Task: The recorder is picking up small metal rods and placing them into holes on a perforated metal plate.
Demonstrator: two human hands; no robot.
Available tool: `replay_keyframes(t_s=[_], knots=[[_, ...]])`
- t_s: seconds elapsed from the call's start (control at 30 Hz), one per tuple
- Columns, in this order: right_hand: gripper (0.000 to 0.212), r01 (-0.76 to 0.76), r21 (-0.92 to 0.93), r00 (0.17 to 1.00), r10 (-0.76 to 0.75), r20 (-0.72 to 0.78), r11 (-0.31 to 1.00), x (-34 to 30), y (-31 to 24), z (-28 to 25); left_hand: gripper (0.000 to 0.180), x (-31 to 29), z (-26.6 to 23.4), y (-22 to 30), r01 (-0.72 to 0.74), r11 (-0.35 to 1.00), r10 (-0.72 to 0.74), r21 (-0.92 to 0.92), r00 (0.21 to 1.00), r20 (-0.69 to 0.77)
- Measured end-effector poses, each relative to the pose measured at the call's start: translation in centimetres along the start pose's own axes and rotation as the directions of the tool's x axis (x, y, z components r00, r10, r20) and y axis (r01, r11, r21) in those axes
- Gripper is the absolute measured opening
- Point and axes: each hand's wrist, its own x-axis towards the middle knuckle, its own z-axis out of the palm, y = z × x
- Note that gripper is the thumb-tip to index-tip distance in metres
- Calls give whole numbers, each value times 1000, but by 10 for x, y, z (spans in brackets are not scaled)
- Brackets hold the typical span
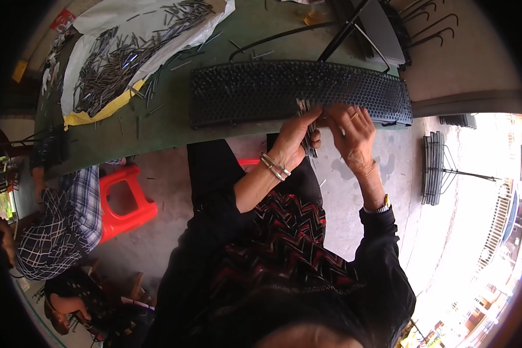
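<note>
A bunch of thin grey metal rods (pixel 301 108) is gripped in my left hand (pixel 293 138), their ends poking out above and below the fingers. My right hand (pixel 354 134) is beside it, fingers curled and thumb side toward the bunch; anything between its fingertips is too small to make out. Just beyond both hands, a long black perforated rack (pixel 238 104) lies along the near edge of the green table (pixel 107 142). Many of its holes carry dark upright tips, mostly toward the far side. To the left, a loose heap of similar rods (pixel 107 75) lies on a white sheet (pixel 101 17).
A black bent-rod frame (pixel 272 37) rises behind the rack. Dark flat panels (pixel 359 35) and hooked rods (pixel 438 35) stand at the far right. A red stool (pixel 148 211) and a person in plaid (pixel 49 232) are at left. Another rack (pixel 432 168) is at right.
</note>
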Motion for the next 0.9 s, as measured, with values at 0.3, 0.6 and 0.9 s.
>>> replay_keyframes(t_s=[0.3,0.6,0.9], knots=[[32,157,-64,987,-154,50,986,-15,-8,-3,17,2,-4,13,46,990,-46,131,999,-6],[7,-508,240,801,556,-221,827,12,22,19,19,-5,-3,-4,-96,951,104,293,994,-11],[8,-514,230,829,548,-112,826,12,59,53,25,-9,-11,-13,-6,977,19,211,998,-60]])
